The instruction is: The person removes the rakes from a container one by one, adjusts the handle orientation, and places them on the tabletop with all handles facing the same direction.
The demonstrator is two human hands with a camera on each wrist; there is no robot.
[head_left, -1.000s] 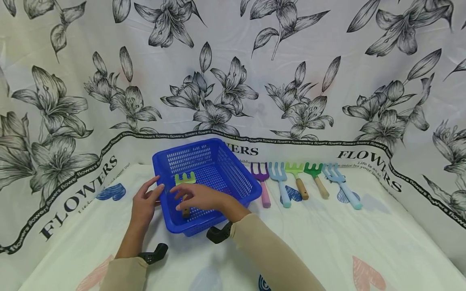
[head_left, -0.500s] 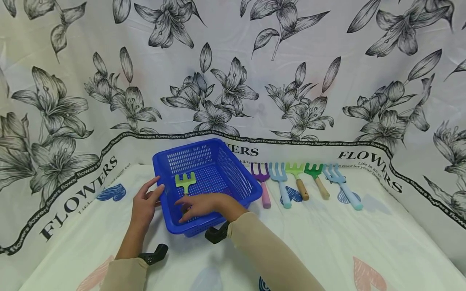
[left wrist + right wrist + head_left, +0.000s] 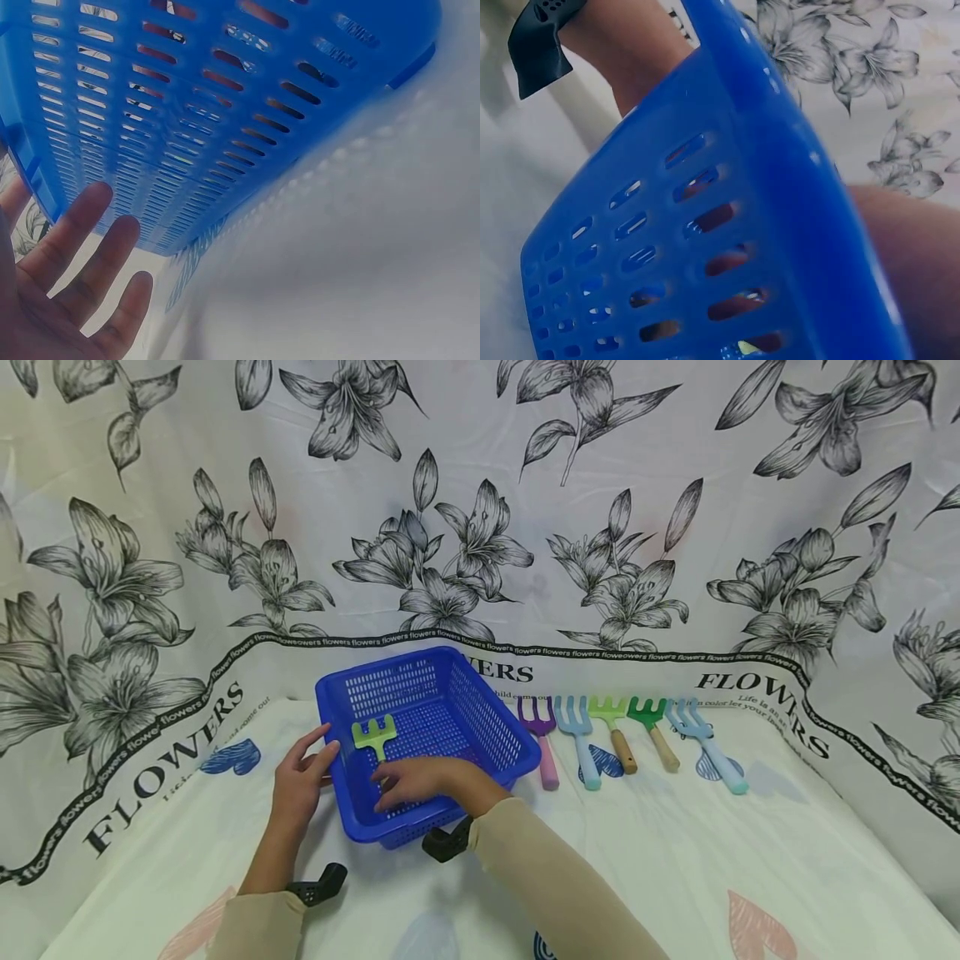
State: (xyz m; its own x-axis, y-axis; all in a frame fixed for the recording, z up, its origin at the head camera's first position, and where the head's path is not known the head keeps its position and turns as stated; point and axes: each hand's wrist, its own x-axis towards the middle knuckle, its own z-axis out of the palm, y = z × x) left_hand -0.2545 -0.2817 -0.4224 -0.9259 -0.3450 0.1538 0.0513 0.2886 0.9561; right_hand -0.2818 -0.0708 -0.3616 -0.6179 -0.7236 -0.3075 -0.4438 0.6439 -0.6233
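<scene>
A blue plastic basket [image 3: 491,714] with slotted walls stands tilted slightly askew on the cloth. My left hand [image 3: 298,783] holds its left rim between thumb and index finger; in the left wrist view the other fingers [image 3: 97,262] spread beside the slotted outer wall. Inside the basket lies a light green garden hand fork [image 3: 376,737] with short, broad tines. My right hand [image 3: 420,779] reaches over the near rim and grips the fork's handle, which the hand mostly hides. In the right wrist view, the basket wall [image 3: 780,187] covers most of this hand.
Right of the basket, several garden hand forks lie in a row: a purple one with a pink handle [image 3: 548,760], a light blue one [image 3: 582,747], light green [image 3: 619,743] and dark green [image 3: 660,743] ones with wooden handles, and another light blue one [image 3: 716,756]. Floral cloth hangs behind.
My right hand has lowered onto the handle of the light green hand fork, and the fork's head has shifted a little left. The left hand and basket have stayed in place.
</scene>
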